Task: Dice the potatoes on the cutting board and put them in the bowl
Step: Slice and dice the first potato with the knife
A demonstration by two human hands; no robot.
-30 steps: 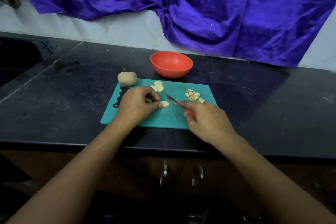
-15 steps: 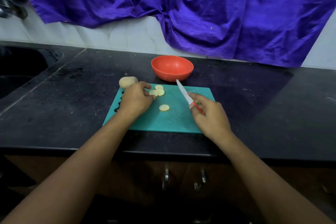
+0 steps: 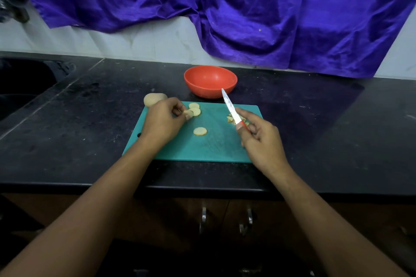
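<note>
Behind the right hand (image 3: 262,141), diced potato pieces (image 3: 230,119) lie half hidden.

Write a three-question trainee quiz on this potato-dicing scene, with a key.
1. True or false: the red bowl already holds diced potato.
2. The knife in the right hand is: A) flat on the cutting board; B) raised, tip toward the bowl; C) inside the bowl.
3. Fill in: the whole potato sits by the board's far ____ corner, beyond the left hand, which pinches a potato slice.
Key: 1 false; 2 B; 3 left.
</note>
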